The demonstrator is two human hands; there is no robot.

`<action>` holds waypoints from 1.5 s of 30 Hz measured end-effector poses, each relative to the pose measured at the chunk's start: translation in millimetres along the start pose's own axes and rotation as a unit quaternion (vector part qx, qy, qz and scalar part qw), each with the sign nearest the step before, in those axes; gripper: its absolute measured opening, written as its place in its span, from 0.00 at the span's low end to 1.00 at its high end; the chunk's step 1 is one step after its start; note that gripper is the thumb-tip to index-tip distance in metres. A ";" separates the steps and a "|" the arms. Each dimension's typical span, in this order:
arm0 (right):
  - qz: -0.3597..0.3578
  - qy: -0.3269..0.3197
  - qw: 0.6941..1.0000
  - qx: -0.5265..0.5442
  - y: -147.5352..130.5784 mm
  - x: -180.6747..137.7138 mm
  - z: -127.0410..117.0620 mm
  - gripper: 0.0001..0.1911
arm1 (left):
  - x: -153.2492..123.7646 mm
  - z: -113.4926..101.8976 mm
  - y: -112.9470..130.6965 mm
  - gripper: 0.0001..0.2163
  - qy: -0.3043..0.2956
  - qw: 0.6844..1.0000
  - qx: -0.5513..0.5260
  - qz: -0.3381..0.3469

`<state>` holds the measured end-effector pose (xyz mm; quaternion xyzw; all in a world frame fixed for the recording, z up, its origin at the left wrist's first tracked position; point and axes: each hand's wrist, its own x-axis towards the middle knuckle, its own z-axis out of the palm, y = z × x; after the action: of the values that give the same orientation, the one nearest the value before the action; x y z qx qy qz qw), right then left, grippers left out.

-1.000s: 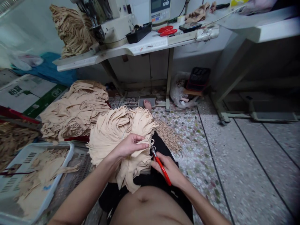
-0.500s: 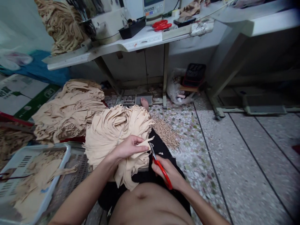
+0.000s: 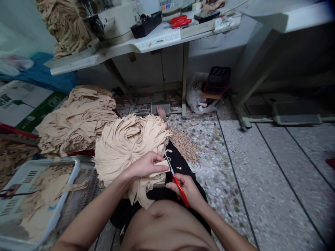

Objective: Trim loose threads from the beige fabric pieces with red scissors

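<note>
Across my lap lies a large bundle of beige fabric pieces (image 3: 117,146), tied round its middle with a thin cord. My left hand (image 3: 149,164) pinches the end of one fabric piece (image 3: 162,166) between thumb and fingers at the bundle's right side. In my right hand (image 3: 187,188) are red-handled scissors (image 3: 180,190), their blades pointing up and away from me. The blades look closed, right beside the edge of the pinched piece. A small curled offcut (image 3: 169,151) is at the blade tips. Small scraps lie on my black trousers (image 3: 180,164).
To the left are another fabric heap (image 3: 78,118) and a white plastic basket (image 3: 74,170) with cut pieces. Offcuts (image 3: 184,144) are piled on the floor. Ahead, a sewing table (image 3: 146,45) carries a machine (image 3: 115,21), a black tray (image 3: 146,26) and more red scissors (image 3: 180,21).
The scissor blades have closed at the fabric's edge, and a narrow strip has come off as a curled offcut. My left hand still pinches the piece.
</note>
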<state>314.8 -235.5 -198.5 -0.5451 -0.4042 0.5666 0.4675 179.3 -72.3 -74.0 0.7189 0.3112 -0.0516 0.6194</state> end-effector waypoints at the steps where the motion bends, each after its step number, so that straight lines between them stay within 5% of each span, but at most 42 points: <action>1: 0.008 0.004 1.000 0.014 3.8 -1.3 1.0 0.26 | -2.9 -1.1 2.5 0.19 -0.007 1.000 0.007 0.005; 5: 0.027 0.030 0.997 0.068 14.9 -3.0 -1.0 0.26 | -19.9 -11.6 4.7 0.16 -0.103 0.993 0.043 0.031; 8: 0.043 0.040 0.996 0.062 19.0 3.0 -7.9 0.25 | -30.0 -16.4 -16.7 0.12 -0.201 0.975 0.084 0.048; 14: 0.019 0.031 0.999 0.019 21.2 19.8 -13.7 0.25 | -43.7 -13.5 -64.6 0.20 -0.239 0.966 0.085 -0.059; 16: 0.015 0.026 0.999 0.022 20.1 21.6 -11.3 0.24 | -49.5 -17.7 -56.0 0.19 -0.190 0.979 0.036 -0.064; 19: 0.007 0.026 0.999 0.034 17.1 21.7 -6.8 0.23 | -49.8 -31.3 -29.9 0.16 0.023 1.000 -0.003 0.002; 22: -0.001 0.030 0.999 0.030 14.6 21.3 -2.8 0.23 | -34.5 -46.6 -13.3 0.13 0.260 0.961 0.049 0.079; 25: 0.003 0.033 0.999 0.021 15.5 21.1 -0.2 0.24 | -12.3 -55.8 -12.8 0.11 0.344 0.922 0.158 0.085; 31: 0.024 0.044 0.998 0.029 15.2 19.6 -4.6 0.27 | 6.0 -61.4 -11.9 0.11 0.309 0.946 0.080 0.063; 37: 0.039 0.051 0.998 0.023 6.6 16.2 -17.4 0.27 | -15.2 -53.3 5.3 0.17 0.168 0.975 -0.135 0.056; 41: 0.035 0.013 0.999 0.031 4.6 13.7 -18.3 0.26 | -25.9 -33.7 15.4 0.15 0.116 0.986 -0.112 0.049; 45: -0.007 -0.047 0.998 0.045 -4.8 5.6 -14.4 0.24 | -23.3 -21.9 14.8 0.15 0.125 0.987 -0.086 0.060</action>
<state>329.8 -229.7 -196.4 -0.4934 -0.4032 0.6063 0.4759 161.4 -61.5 -45.5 0.6815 0.3455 0.1032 0.6368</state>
